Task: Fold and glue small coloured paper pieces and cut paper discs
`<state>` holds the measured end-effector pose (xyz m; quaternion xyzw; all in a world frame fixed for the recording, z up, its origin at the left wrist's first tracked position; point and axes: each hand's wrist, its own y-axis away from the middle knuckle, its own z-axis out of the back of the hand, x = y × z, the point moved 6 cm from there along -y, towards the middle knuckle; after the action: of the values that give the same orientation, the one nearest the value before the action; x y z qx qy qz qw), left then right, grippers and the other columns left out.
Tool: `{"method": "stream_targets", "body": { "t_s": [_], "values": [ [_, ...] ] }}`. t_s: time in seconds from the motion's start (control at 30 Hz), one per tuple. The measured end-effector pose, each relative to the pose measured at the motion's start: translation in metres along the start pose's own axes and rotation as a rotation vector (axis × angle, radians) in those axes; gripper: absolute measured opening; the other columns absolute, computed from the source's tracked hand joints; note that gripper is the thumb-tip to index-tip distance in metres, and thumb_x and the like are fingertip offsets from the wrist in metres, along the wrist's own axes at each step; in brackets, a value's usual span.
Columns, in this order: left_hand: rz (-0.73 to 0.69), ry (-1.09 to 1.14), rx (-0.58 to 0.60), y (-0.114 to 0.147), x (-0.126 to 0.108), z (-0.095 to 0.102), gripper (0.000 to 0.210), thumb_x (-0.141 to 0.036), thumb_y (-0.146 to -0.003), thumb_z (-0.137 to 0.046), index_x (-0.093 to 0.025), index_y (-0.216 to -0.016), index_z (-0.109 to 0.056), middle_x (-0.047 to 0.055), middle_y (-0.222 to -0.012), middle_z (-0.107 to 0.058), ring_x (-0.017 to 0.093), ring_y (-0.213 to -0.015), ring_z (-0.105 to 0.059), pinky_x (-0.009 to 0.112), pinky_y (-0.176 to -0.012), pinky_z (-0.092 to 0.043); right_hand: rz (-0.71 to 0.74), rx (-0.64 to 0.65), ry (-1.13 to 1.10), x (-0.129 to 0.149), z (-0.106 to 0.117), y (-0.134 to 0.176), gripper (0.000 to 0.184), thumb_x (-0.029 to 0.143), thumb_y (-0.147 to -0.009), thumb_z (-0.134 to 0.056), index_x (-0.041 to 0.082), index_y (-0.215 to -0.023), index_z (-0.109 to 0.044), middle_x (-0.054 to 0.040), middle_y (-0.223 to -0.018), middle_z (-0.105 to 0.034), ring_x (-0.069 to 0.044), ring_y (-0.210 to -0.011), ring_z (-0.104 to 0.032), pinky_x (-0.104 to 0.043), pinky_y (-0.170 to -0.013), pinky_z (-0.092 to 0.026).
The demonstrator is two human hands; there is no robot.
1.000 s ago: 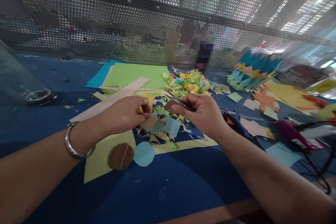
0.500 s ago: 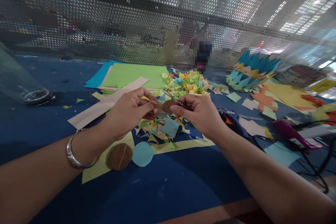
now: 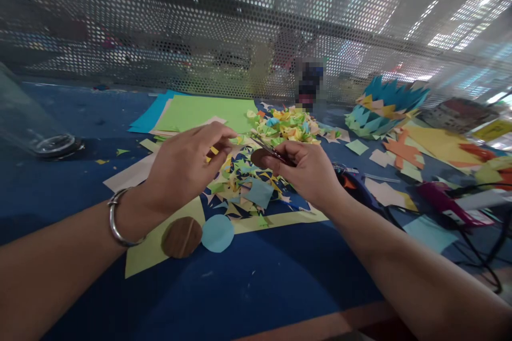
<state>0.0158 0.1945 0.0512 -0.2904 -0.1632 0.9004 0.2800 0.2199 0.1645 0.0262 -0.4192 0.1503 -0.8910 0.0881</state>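
My right hand (image 3: 306, 170) is closed around a pair of scissors (image 3: 267, 146), blades pointing up and left. It also pinches a small brown wood-grain disc (image 3: 261, 159) beside the blades. My left hand (image 3: 192, 162), with a silver bangle at the wrist, hovers left of it. Its fingers are bent, thumb and forefinger apart, and I see nothing between them. Paper scraps (image 3: 240, 197) in several colours lie beneath both hands. A light blue square (image 3: 259, 193) rests on them. Nearer me lie another wood-grain disc (image 3: 182, 237) and a light blue paper circle (image 3: 217, 233), side by side.
Behind the hands are a heap of folded paper pieces (image 3: 286, 125) and stacked green sheets (image 3: 216, 112). A clear container (image 3: 36, 122) stands at left. On the right are a paper crown (image 3: 384, 106), loose paper, a magenta device (image 3: 450, 205) and cables (image 3: 480, 256).
My left hand has drawn away to the left from the brown disc and its fingers have parted. My right hand still holds the scissors and disc, nearly in place; the disc has turned slightly.
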Motion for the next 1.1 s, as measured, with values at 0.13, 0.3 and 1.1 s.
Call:
{"method": "stream_targets", "body": {
  "t_s": [0.13, 0.3, 1.1],
  "values": [
    [0.141, 0.26, 0.027, -0.003, 0.013, -0.011, 0.021, -0.041, -0.091, -0.065, -0.022, -0.099, -0.068, 0.006, -0.092, -0.075, 0.022, -0.083, -0.072, 0.034, -0.072, -0.056, -0.003, -0.006, -0.029, 0.001, 0.0, 0.001, 0.03, 0.039, -0.087, -0.072, 0.018, -0.07, -0.061, 0.0045, -0.059, -0.046, -0.009, -0.057, -0.037, -0.027, -0.053, -0.027],
    [0.378, 0.8, 0.24, 0.004, 0.009, -0.039, 0.019, -0.039, -0.085, -0.072, -0.022, -0.09, -0.064, 0.005, -0.088, -0.077, 0.021, -0.086, -0.075, 0.035, -0.078, -0.062, -0.02, 0.043, -0.129, -0.002, -0.005, 0.0, 0.03, 0.042, -0.086, -0.073, 0.018, -0.071, -0.061, 0.0041, -0.058, -0.051, -0.009, -0.055, -0.038, -0.027, -0.051, -0.027],
    [0.398, 0.906, 0.332, 0.01, -0.004, -0.042, 0.012, -0.028, -0.081, -0.073, -0.024, -0.089, -0.066, 0.005, -0.093, -0.08, 0.024, -0.086, -0.078, 0.038, -0.08, -0.063, -0.098, 0.119, -0.353, -0.008, -0.015, 0.001, 0.03, 0.045, -0.078, -0.081, 0.018, -0.083, -0.067, -0.0008, -0.075, -0.062, -0.013, -0.067, -0.051, -0.028, -0.062, -0.041]
  ]
}}
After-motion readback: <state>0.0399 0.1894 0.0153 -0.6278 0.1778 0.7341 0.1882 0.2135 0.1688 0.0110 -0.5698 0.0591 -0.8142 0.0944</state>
